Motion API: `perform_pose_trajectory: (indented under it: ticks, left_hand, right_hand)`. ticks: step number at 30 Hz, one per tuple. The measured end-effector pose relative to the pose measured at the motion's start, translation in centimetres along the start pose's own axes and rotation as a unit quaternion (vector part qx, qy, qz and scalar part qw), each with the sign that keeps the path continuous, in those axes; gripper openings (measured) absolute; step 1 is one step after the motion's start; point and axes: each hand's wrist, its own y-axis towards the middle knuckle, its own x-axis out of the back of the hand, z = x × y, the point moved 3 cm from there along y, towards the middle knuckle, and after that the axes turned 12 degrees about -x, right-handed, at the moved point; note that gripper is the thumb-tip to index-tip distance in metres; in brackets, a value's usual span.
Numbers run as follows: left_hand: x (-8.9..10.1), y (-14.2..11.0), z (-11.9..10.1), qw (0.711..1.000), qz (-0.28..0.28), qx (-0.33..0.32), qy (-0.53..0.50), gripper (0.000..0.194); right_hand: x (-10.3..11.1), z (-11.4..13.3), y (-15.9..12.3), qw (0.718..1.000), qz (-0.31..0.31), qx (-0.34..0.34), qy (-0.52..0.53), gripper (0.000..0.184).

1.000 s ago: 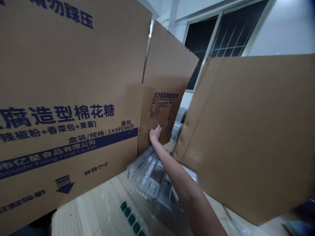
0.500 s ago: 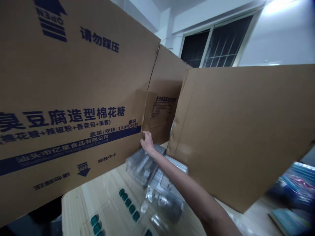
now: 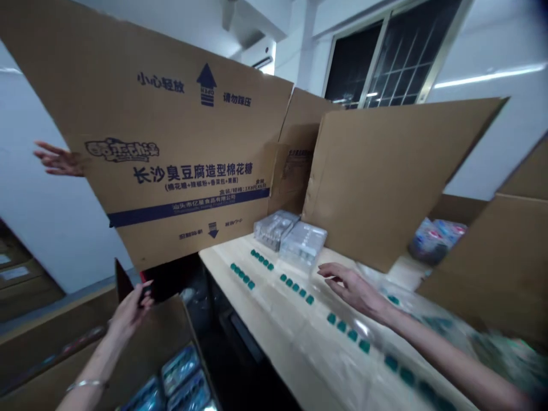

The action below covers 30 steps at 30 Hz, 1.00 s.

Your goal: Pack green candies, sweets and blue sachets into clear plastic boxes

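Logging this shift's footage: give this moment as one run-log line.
left hand: at dark carton flap | right hand: open above clear plastic tray | co-worker's hand: at printed cardboard sheet

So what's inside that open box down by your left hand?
Blue-printed packs in clear plastic lie in the cardboard box below the left hand. Only the top few show; anything beneath them is covered.

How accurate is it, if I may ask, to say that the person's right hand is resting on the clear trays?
Not accurate: the head view shows the right hand held over the table, apart from the clear trays.
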Motion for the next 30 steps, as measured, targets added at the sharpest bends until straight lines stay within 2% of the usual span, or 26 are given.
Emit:
perform_pose_trajectory:
  ticks: [2,3,4,7,9,11,15,18,20,23,25,27,30]
  left_hand:
    - [-1.2,-3.4,1.7,0.995,0.085,0.051,-0.008,0.012]
    - [-2.4,-5.6,2.4,0.984,0.157,0.077,-0.047,0.016]
    - [-3.7,-8.0,3.0,0.968,0.219,0.095,-0.078,0.022]
    - [-7.4,-15.4,3.6,0.933,0.329,0.115,-0.094,0.033]
    - [-9.5,-19.5,3.5,0.913,0.379,0.113,-0.098,0.032]
    - [-11.1,-22.6,2.9,0.896,0.423,0.096,-0.100,0.032]
    - [-12.9,-26.1,1.8,0.867,0.489,0.053,-0.085,0.034]
    - [-13.6,-27.4,1.7,0.854,0.516,0.037,-0.062,0.034]
    - [-13.9,-27.9,1.8,0.857,0.514,-0.006,-0.028,0.032]
    - [-14.0,-28.4,1.8,0.866,0.480,-0.131,0.059,0.027]
    - [-14.0,-28.8,1.6,0.856,0.455,-0.223,0.098,0.022]
    - [-13.9,-29.2,1.4,0.846,0.441,-0.281,0.108,0.017]
    - [-13.7,-29.1,1.7,0.859,0.425,-0.265,0.103,0.018]
  right_hand:
    - [-0.9,1.3,-4.2,0.999,0.042,-0.034,-0.002,0.023]
    - [-1.5,2.3,-5.9,0.997,0.058,-0.042,0.000,0.023]
    - [-2.1,3.5,-7.2,0.997,0.071,-0.042,0.006,0.023]
    - [-4.2,7.0,-9.8,0.994,0.083,-0.033,0.056,0.024]
    - [-5.4,8.5,-10.7,0.988,0.079,-0.047,0.123,0.026]
    - [-6.1,9.2,-11.1,0.971,0.079,-0.074,0.212,0.032]
    - [-6.0,9.2,-12.0,0.934,0.085,-0.093,0.333,0.037]
    - [-5.0,8.7,-12.6,0.925,0.056,-0.089,0.364,0.029]
    - [-4.7,8.3,-12.9,0.915,0.042,-0.093,0.389,0.027]
    - [-4.7,7.6,-13.4,0.899,0.032,-0.103,0.425,0.031]
    - [-5.0,7.4,-13.8,0.892,0.019,-0.114,0.438,0.034]
    - [-5.4,7.3,-14.1,0.888,0.002,-0.120,0.444,0.035]
    - [-5.7,7.1,-13.8,0.898,0.008,-0.107,0.427,0.034]
